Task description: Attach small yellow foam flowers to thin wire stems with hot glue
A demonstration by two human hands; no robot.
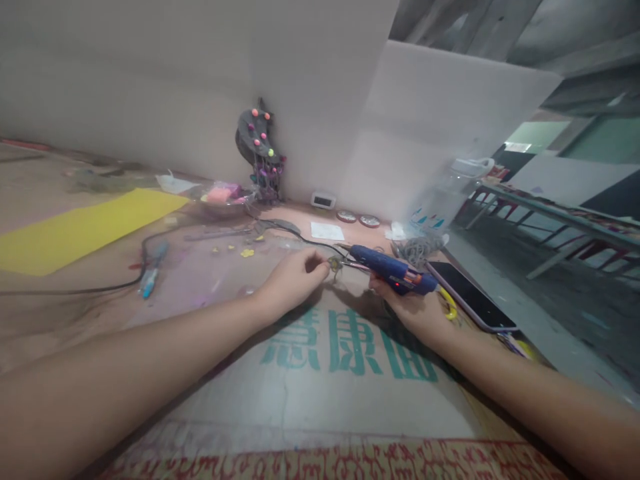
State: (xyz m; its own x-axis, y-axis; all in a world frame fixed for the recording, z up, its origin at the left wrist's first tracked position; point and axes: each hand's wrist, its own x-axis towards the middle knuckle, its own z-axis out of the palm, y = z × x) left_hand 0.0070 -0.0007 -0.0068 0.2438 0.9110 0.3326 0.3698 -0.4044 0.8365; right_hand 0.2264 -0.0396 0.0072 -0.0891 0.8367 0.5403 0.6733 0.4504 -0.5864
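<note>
My right hand (pixel 413 307) is wrapped round the grip of a blue hot glue gun (pixel 385 265), whose small red light glows. Its nozzle points left toward my left hand (pixel 300 277). Thumb and finger of that hand pinch together at a small yellowish-green piece (pixel 335 265), too small and blurred to name. Between the piece and the gun shows a thin metallic part; what it belongs to I cannot tell. Both hands hover over the pale mat (pixel 300 407) with green characters. Small yellow flower cutouts (pixel 247 253) lie to the left.
A phone (pixel 473 293), grey yarn (pixel 417 248) and a clear plastic jug (pixel 463 187) stand or lie at right. A moon ornament with pompoms (pixel 257 143) leans at the back. Yellow sheet (pixel 90 227), blue pen (pixel 151 273) and black cord (pixel 145 250) are at left.
</note>
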